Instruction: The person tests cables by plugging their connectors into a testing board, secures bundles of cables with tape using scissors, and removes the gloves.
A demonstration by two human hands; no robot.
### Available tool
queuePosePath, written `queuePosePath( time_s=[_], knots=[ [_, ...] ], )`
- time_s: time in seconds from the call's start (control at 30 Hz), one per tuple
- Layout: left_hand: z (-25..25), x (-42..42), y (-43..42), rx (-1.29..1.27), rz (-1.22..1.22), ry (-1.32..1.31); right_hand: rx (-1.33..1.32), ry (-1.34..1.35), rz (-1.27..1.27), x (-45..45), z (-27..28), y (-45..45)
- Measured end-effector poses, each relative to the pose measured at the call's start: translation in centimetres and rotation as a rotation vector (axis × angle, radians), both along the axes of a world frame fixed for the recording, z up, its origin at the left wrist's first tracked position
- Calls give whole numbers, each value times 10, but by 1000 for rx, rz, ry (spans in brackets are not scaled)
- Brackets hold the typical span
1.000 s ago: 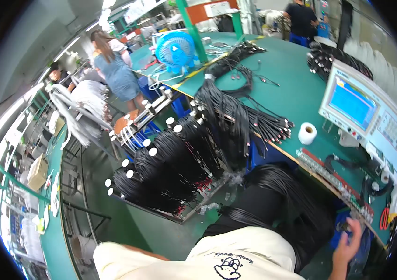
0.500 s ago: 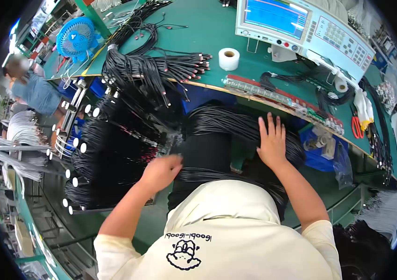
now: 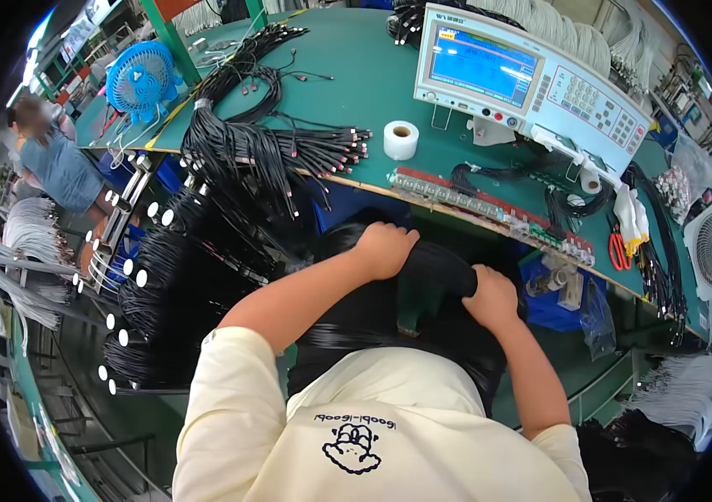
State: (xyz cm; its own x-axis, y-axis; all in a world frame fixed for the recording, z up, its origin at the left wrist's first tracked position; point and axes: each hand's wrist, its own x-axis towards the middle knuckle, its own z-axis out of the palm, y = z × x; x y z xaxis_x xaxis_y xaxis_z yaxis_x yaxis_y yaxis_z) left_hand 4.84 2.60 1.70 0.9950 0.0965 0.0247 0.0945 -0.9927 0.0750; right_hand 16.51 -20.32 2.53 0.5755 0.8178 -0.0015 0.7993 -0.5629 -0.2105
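Observation:
A thick bundle of black cables [image 3: 441, 263] lies across my lap, just below the bench edge. My left hand [image 3: 386, 250] is closed over the top of it, knuckles up. A short way to the right, my right hand [image 3: 492, 297] wraps round the same bundle, thumb and fingers partly hidden against the dark cables. More black cables [image 3: 339, 336] rest across my lap, nearer my body. The bundle's left part is partly hidden behind my left forearm.
The green bench [image 3: 348, 50] holds a tester with a blue screen [image 3: 483, 60], a white roll [image 3: 400, 140], a strip of connectors [image 3: 456, 201] and more black cables [image 3: 239, 138]. A rack of cables [image 3: 155, 293] stands left; a blue bin [image 3: 553, 293] sits right. A person [image 3: 63, 167] is far left.
My left hand has moved up and right from beside my lap onto the cable bundle. My right hand, earlier lying flat on the bundle, has dropped slightly and closed round it.

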Motion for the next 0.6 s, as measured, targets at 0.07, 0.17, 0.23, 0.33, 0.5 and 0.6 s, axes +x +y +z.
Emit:
queuePosePath(
  time_s=[0.07,0.17,0.23,0.33,0.5,0.6],
  knots=[
    [8,-24,2,-17,-28,-199,68,-34,29,-16,9,-6],
    [47,-62,-2,-61,-26,-444,258,-30,112,-22,12,-21],
    [74,-82,-2,-44,8,-558,324,-17,76,-11,1,-37],
    [115,-98,0,6,61,-640,356,59,-5,0,-14,-55],
    [177,-121,27,-88,112,-790,503,349,19,0,-3,-29],
    [220,-129,49,-169,211,-909,391,622,-13,6,16,-5]
  ],
)
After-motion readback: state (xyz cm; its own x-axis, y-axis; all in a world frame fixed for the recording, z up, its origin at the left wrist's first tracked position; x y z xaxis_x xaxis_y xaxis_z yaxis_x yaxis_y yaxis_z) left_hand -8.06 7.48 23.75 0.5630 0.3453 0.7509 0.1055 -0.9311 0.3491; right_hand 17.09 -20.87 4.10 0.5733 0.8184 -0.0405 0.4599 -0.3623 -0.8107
